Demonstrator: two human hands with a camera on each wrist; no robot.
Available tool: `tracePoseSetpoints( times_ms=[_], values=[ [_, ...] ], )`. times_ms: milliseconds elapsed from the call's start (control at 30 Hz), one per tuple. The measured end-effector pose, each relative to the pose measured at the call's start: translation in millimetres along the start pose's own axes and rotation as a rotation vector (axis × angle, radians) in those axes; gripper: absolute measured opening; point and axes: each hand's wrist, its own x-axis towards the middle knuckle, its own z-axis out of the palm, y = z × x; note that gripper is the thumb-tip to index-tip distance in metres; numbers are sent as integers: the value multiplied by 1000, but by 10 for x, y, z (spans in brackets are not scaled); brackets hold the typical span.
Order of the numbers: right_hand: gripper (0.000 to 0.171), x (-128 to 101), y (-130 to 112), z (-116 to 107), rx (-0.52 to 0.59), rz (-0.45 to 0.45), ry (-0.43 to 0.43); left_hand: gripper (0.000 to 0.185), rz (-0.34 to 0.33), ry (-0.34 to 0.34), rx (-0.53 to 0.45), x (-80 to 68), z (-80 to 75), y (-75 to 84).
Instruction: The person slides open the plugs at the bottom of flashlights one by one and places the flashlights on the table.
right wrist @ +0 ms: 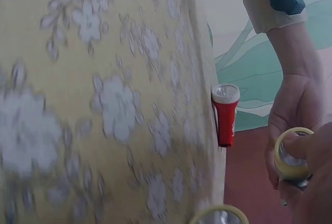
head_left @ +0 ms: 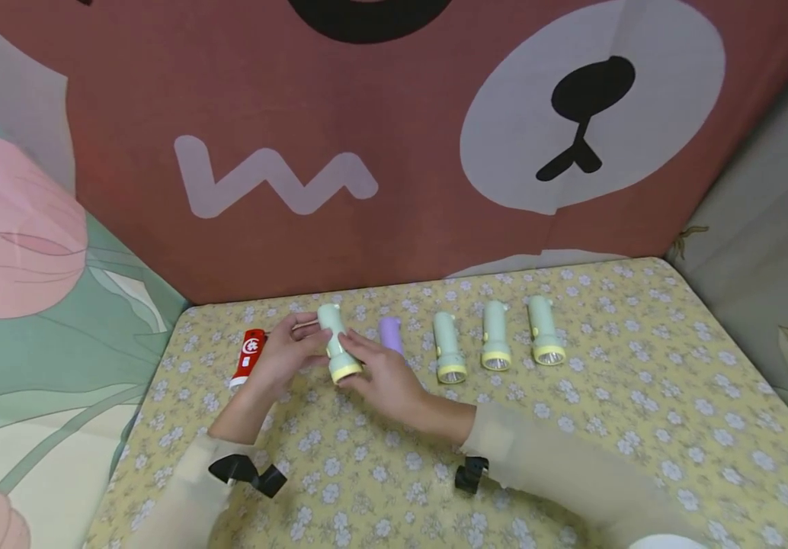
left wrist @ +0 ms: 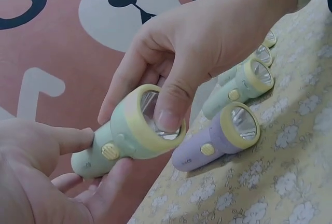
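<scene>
A pale green flashlight (head_left: 334, 343) with a yellow rim is held between both hands over the table. My left hand (head_left: 289, 357) grips its body, the thumb and fingers on either side of the switch in the left wrist view. From the other side my right hand (head_left: 390, 381) holds the head end, its thumb (left wrist: 168, 112) lying across the lens. A purple flashlight (head_left: 390, 334) lies just beyond the right hand, partly hidden by it in the head view. Left of the left hand lies a red flashlight (head_left: 250, 354) with a white head.
To the right, three more pale green flashlights, the nearest (head_left: 446, 343), the middle one (head_left: 494, 332) and the farthest (head_left: 543, 324), lie in a row, lenses towards me. A floral cloth (head_left: 613, 457) covers the table. Behind it hangs a red bear-print curtain (head_left: 408, 229).
</scene>
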Motion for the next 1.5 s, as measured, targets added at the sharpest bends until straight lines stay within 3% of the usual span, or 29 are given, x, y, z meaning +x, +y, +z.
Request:
tracePoseSetpoints(
  times_ms=[400, 633, 833, 1300, 1500],
  values=[
    [72, -70, 42, -163, 123, -44, 53, 52, 12, 20, -131, 56, 145, 142],
    [71, -121, 84, -142, 134, -104, 120, 52, 16, 8, -122, 67, 165, 167],
    [71, -163, 76, -159, 157, -116, 92, 50, 29, -5, -108, 60, 181, 169],
    [76, -183, 36, -205, 301, -36, 33, 45, 26, 19, -119, 59, 221, 155],
    [71, -205, 14, -223, 416, 9, 21, 46, 46, 6, -104, 47, 233, 124]
  ],
)
